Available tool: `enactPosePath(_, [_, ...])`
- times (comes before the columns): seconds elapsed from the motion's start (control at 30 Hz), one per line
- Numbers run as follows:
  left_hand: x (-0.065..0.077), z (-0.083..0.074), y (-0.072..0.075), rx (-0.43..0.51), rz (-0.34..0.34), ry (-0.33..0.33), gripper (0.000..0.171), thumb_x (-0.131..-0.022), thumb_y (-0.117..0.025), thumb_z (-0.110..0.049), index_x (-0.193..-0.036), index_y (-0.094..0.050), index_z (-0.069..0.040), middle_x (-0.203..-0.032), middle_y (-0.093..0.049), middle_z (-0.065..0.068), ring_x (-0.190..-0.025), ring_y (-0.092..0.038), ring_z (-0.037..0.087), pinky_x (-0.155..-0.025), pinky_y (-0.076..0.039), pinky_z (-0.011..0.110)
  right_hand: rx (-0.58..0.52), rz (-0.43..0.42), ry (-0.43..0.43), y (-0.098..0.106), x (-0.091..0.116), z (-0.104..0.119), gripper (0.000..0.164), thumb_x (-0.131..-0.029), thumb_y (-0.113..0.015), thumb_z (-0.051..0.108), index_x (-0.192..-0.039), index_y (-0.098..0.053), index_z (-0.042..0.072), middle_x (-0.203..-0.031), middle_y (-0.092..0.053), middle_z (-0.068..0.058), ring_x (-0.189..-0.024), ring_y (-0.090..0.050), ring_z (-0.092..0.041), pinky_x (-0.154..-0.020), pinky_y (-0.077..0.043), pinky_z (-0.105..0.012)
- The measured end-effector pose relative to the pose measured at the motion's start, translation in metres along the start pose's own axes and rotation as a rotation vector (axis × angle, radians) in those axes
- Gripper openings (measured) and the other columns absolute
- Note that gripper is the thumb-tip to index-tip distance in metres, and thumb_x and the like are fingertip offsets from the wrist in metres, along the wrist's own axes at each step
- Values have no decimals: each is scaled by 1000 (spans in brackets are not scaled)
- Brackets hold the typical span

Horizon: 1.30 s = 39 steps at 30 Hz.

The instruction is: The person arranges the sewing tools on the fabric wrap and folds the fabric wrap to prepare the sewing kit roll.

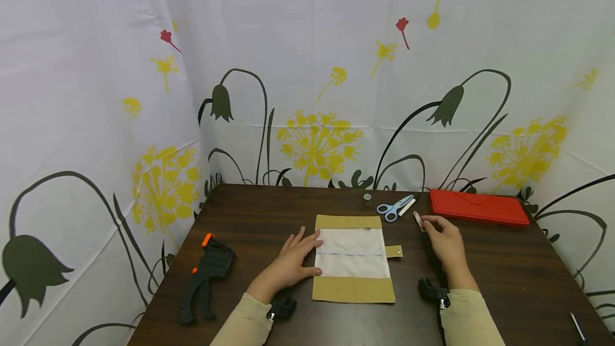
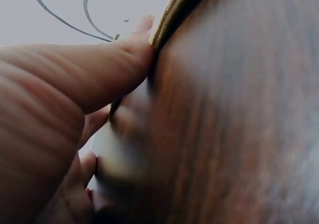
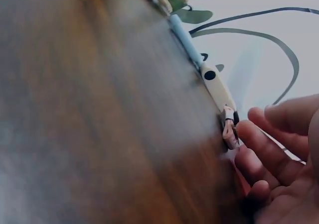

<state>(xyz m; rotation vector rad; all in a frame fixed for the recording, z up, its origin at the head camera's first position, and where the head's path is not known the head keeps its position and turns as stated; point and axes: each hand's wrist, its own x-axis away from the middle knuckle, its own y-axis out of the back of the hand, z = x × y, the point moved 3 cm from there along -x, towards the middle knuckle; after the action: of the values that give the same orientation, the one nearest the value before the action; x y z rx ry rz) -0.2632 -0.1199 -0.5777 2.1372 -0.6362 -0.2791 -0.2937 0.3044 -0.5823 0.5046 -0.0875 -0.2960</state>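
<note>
Tan-and-white rectangular fabric pouch (image 1: pixel 353 266) lies flat on the dark-brown table (image 1: pixel 269 207), the left hand (image 1: pixel 290 265) spread along its edge, gripping nothing. Whether the right hand (image 1: pixel 445 242), fingers bent, pinches the slim pale bundle (image 1: pixel 418 219), I cannot tell; a loose grip could drop it.

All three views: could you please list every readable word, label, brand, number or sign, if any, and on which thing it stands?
None can be read in any view.
Red case: no legible lettering.
Small cylinder and folded bundle by the right hand: too small or blurred to tell whether they are marked.
</note>
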Motion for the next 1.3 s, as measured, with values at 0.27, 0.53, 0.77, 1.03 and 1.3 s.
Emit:
enactPosePath(0.27, [-3,-2,-4,-10,-25,-4,73,-96,-84,-35,-161,-54,-15,-181,-31,5,-171,-12,43,-135,-8,69,116,-96,46,5,4,-1,27,-101,-79,20,-123,-79,4,-112,-74,-19,-102,-63,-30,-78,-45,-30])
enactPosePath(0.53, [-2,-3,-4,-27,-35,17,74,-97,-82,-36,-162,-53,-18,-181,-29,5,-171,-12,41,-135,-7,69,180,-58,77,2,1,-2,29,-96,-80,12,-122,-76,0,-101,-72,-18,-89,-62,-28,-73,-45,-33])
enactPosePath(0.77, [0,-2,-5,6,-58,-17,74,-96,-84,-35,-161,-55,-15,-180,-32,10,-169,-14,49,-132,-7,74,249,-2,87,0,-3,-1,32,-95,-75,9,-123,-75,-5,-99,-62,-18,-87,-57,-30,-71,-41,-35])
enactPosePath(1.03, [0,-2,-5,4,-48,23,73,-96,-84,-35,-161,-55,-17,-181,-31,6,-171,-13,43,-134,-6,71,236,-1,114,-3,-1,-3,18,-96,-71,7,-110,-73,-4,-106,-60,-23,-95,-58,-36,-79,-43,-41])
enactPosePath(1.3, [1,-3,-2,6,-49,34,73,-96,-84,-35,-161,-55,-16,-181,-31,6,-171,-12,42,-134,-6,71,67,31,38,-2,-5,-5,28,-106,-69,20,-126,-72,0,-118,-65,-19,-107,-57,-31,-86,-43,-35])
